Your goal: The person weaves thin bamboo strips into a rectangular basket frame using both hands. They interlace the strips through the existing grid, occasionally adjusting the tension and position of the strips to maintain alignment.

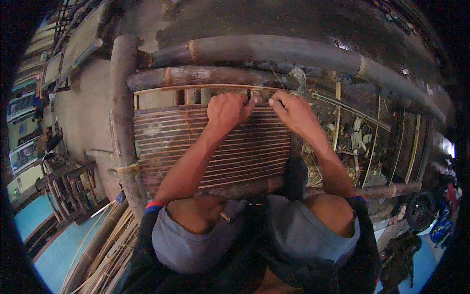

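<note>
A bamboo frame holds a panel of thin slats (210, 164) laid in parallel rows, with gaps between them. My left hand (227, 109) is closed over the panel's far edge, thumb and fingertips drawn together toward the right. Whatever it grips is too small to make out. Just to its right, my right hand (292, 109) is pinched shut at the same edge. A thin dark strand (277, 78) rises by its fingers. Beyond both hands, a long narrow bamboo strip (196, 87) runs along the thick inner bamboo pole (205, 77).
A thick bamboo rail (274, 48) crosses the far side, and an upright pole (125, 105) bounds the left. Bamboo scraps (360, 137) litter the ground beyond slats at right. Long split strips (115, 250) lie at lower left. My knees bracket the near edge.
</note>
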The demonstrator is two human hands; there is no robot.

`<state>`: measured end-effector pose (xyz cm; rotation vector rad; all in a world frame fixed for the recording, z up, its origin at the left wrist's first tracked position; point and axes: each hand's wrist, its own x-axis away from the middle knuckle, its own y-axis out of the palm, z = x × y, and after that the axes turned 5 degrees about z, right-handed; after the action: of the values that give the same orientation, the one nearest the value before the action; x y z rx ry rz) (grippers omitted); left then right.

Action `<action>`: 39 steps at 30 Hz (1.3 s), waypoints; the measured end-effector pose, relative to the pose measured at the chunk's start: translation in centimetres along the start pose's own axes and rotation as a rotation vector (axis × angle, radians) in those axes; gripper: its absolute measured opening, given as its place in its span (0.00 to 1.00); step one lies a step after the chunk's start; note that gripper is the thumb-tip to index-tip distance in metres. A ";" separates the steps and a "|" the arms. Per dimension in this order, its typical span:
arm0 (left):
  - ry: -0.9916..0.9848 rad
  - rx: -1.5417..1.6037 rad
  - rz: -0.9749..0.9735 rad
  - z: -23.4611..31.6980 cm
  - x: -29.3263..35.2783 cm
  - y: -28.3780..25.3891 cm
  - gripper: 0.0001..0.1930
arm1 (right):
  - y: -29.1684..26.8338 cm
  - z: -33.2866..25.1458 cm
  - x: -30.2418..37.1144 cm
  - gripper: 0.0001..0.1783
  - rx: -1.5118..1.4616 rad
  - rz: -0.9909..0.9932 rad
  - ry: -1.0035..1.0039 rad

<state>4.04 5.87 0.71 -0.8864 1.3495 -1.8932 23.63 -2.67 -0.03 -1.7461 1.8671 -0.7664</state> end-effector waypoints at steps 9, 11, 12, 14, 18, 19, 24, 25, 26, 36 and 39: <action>0.052 0.189 0.175 0.0 0.7 0.0 0.11 | 9.2 3.0 0.3 0.13 -0.831 -0.030 0.371; 0.150 0.260 0.186 -0.1 0.7 -0.1 0.09 | 11.0 4.4 0.3 0.12 -0.744 0.032 0.270; 0.191 0.291 0.195 -0.3 0.8 -0.2 0.09 | 11.2 4.2 0.1 0.12 -0.711 0.044 0.228; 0.175 0.258 0.132 -0.8 0.7 -0.4 0.10 | 10.8 3.8 0.5 0.12 -0.689 0.026 0.198; 0.143 0.197 0.076 -1.3 0.8 -0.2 0.09 | 9.1 2.9 0.8 0.14 -0.664 0.035 0.220; 0.151 0.233 0.047 -1.2 0.8 -0.4 0.09 | 8.6 3.1 0.7 0.16 -0.623 0.053 0.254; 0.237 0.510 -0.089 -2.6 1.1 -1.7 0.09 | 6.5 2.5 -0.4 0.19 -0.599 -0.061 0.488; 0.221 0.557 -0.141 -2.8 1.0 -1.9 0.09 | 6.7 2.6 -1.3 0.19 -0.535 -0.146 0.484; 0.205 0.604 -0.193 -2.9 0.8 -2.1 0.09 | 6.9 2.6 -1.4 0.17 -0.589 -0.204 0.501; 0.183 0.951 -0.292 -4.4 -1.3 -1.4 0.11 | 7.1 2.0 0.2 0.14 -0.788 -0.274 0.324; 0.052 0.599 -0.051 -3.5 -0.6 -0.7 0.11 | 5.6 1.9 0.6 0.17 -0.642 -0.069 0.349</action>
<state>1.47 8.33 0.43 -0.5681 0.7111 -2.1920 20.75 -3.20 -5.21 -2.1682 2.4996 -0.5522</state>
